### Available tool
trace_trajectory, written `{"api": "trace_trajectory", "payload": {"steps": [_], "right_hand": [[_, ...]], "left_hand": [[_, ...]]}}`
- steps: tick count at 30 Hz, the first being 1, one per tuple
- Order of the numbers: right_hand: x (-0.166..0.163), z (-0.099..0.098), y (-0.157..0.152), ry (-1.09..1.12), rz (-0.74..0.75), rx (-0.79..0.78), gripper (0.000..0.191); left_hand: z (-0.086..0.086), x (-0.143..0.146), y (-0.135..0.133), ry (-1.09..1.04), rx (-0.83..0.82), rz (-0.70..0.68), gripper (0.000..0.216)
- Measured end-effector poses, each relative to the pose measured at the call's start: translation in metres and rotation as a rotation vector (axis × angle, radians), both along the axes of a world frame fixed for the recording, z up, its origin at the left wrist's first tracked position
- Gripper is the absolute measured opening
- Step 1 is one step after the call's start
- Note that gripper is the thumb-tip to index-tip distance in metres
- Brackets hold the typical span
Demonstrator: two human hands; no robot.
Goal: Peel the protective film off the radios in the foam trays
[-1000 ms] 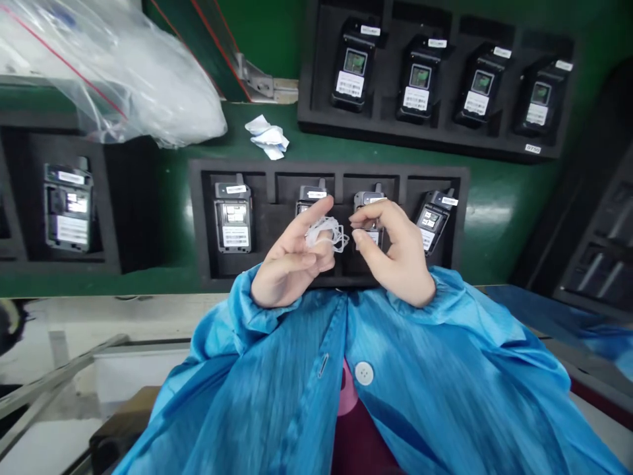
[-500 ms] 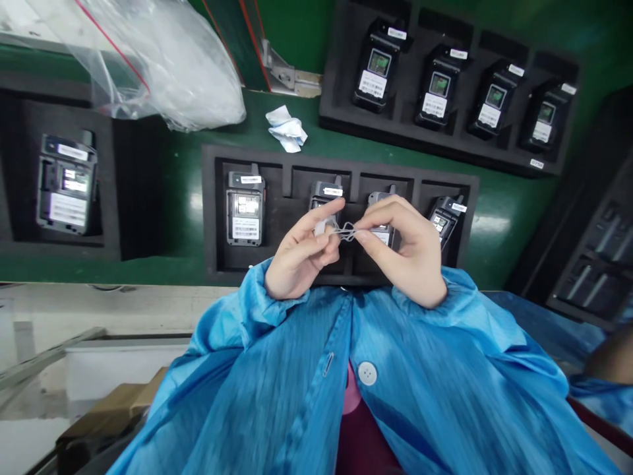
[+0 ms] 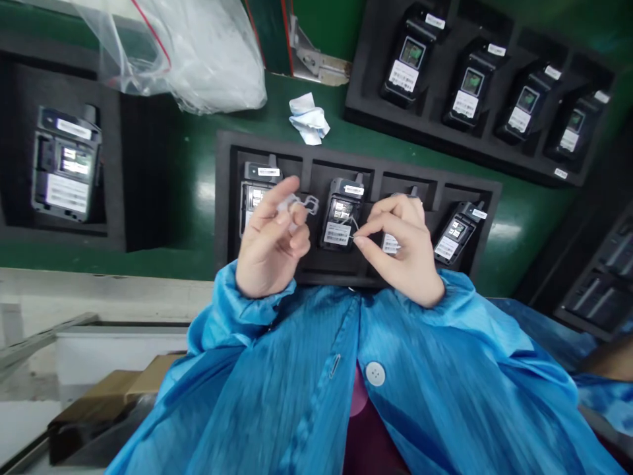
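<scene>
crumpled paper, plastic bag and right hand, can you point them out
Crumpled paper (image 3: 308,121): head view, middle of its creased surface.
Plastic bag (image 3: 220,63): head view, its bulging part.
Right hand (image 3: 406,247): head view, middle of the hand.

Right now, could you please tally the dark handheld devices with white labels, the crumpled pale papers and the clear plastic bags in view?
Dark handheld devices with white labels: 9
Crumpled pale paper: 1
Clear plastic bag: 1
Total: 11

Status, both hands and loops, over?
Left hand: holding translucent loops. Right hand: pinching one thin loop over device. Crumpled paper beyond tray, clear of hands.
</scene>
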State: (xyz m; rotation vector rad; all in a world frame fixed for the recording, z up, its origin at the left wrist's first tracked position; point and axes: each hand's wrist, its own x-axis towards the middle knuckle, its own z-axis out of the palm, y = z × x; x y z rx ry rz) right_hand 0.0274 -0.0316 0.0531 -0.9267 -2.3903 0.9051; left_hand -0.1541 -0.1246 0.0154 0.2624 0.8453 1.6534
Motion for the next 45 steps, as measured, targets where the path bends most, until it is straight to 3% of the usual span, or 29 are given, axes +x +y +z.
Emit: {"api": "trace_trajectory", "payload": {"steps": [3,5,9,14,25,36,42,45], "right_hand": [[-0.012,-0.016,0.0,-0.047,-0.09,-0.016,0.008],[-0.018,-0.03,0.002,-0.085,-0.189,0.039,0.01],[-0.021,-0.056,0.006,-0.229,-0.304,0.177,0.013],[-0.019,-0.063,0.007,-0.315,-0.311,0.266,0.018],[-0.016,-0.06,0.009,-0.393,-0.225,0.319,0.019],[-0.009,-0.056,0.01,-0.378,-0.198,0.241,0.022],[0.011,-0.049,0.0,-0.387,0.022,0.307,0.02],[0.018,-0.05,-0.004,-0.45,0.076,0.351,0.027]], "left_hand": [[-0.006,-0.013,-0.007,0.31,0.049,0.122,0.031],[-0.009,-0.017,-0.012,0.66,0.001,0.095,0.024],[-0.013,-0.014,-0.016,1.436,-0.056,-0.144,0.026],[-0.018,-0.006,-0.012,1.885,-0.047,-0.387,0.038],[-0.019,0.001,-0.009,2.09,-0.204,-0.507,0.045],[-0.02,0.002,-0.011,2.108,-0.211,-0.512,0.045],[-0.019,0.003,-0.01,2.104,-0.217,-0.52,0.047],[-0.019,0.003,-0.012,2.152,-0.169,-0.46,0.044]]}}
